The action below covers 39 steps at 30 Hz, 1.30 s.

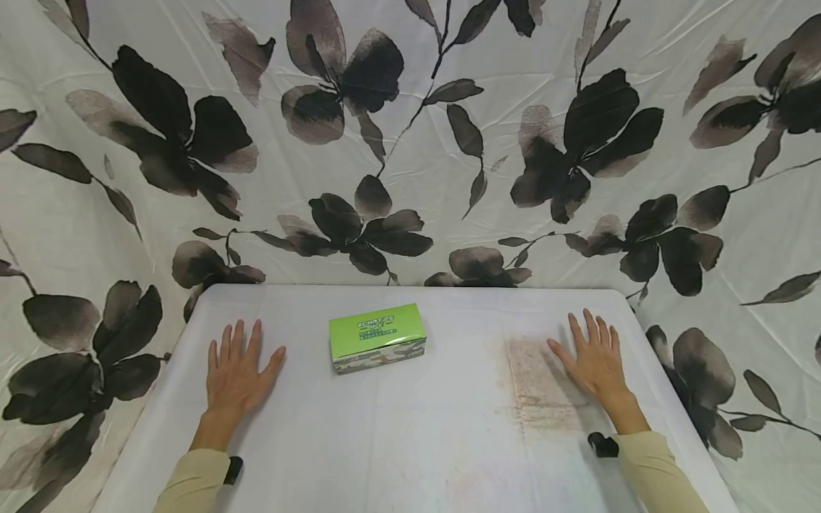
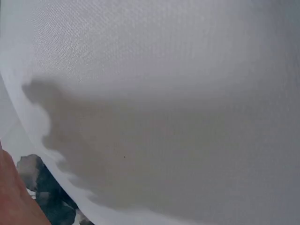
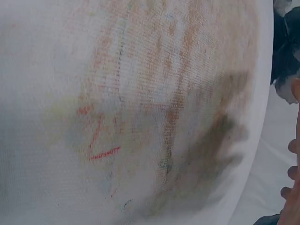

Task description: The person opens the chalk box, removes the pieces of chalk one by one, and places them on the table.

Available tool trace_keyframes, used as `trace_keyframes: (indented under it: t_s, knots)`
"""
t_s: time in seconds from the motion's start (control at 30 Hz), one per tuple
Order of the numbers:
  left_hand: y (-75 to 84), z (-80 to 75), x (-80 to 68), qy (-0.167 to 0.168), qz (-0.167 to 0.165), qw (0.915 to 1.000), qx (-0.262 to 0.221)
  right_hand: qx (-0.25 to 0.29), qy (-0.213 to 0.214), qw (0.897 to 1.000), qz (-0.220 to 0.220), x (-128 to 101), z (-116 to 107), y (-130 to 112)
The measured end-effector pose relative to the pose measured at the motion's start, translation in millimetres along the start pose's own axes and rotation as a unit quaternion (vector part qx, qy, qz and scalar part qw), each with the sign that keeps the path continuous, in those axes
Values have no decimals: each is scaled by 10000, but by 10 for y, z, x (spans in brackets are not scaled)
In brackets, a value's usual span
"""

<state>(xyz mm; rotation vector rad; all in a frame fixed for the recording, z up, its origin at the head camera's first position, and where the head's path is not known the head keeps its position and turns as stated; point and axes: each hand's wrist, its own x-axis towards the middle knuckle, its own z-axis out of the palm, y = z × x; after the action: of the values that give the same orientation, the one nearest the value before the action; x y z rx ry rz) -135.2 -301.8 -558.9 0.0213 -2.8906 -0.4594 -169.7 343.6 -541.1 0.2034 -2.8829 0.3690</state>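
A green-topped box (image 1: 378,336) with printed lettering and a patterned side lies a little left of the table's middle in the head view. My left hand (image 1: 236,370) is to the left of the box, palm down with fingers spread, holding nothing. On the far right, my right hand (image 1: 596,356) is likewise palm down, its fingers apart and nothing in it. In the left wrist view only a slice of the left hand (image 2: 16,197) shows at the lower left edge. The right hand (image 3: 293,187) appears at the right edge of its wrist view.
A white cloth covers the table (image 1: 385,442). Beside the right hand it bears a brownish stain (image 1: 541,385), with red marks (image 3: 101,140) visible up close. Behind the table hangs a floral curtain (image 1: 410,157). Dark wrist devices (image 1: 603,445) sit at the sleeve cuffs.
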Motion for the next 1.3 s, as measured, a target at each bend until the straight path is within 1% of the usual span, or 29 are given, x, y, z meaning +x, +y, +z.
trace_keyframes:
  t_s: [0.13, 0.23, 0.33, 0.43, 0.6, 0.7, 0.83, 1.13, 1.3]
  knots:
    - [34, -19, 18, 199, 1, 9998, 6, 114, 530, 9981, -285, 16, 50, -17]
    - [102, -55, 41, 383, -44, 9993, 10, 216, 1037, 9930, -521, 36, 82, -37]
    - [186, -96, 65, 484, -130, 9987, -19, 310, 1405, 9873, -670, 58, 98, -61]
    - [266, -124, 78, 523, -227, 9983, -94, 386, 1649, 9827, -755, 84, 115, -90]
    - [369, -128, 86, 600, -325, 9974, -245, 528, 1925, 9752, -954, 140, 140, -160]
    - [426, -119, 92, 649, -340, 9966, -366, 619, 2015, 9720, -1036, 173, 151, -212]
    - [513, -117, 108, 715, -334, 9957, -492, 722, 2016, 9715, -1013, 206, 169, -288]
    - [696, -146, 130, 659, -578, 9933, -750, 1075, 1829, 9730, -912, 302, 199, -536]
    - [786, -123, 143, 601, -707, 9919, -866, 1239, 1715, 9736, -859, 350, 208, -688]
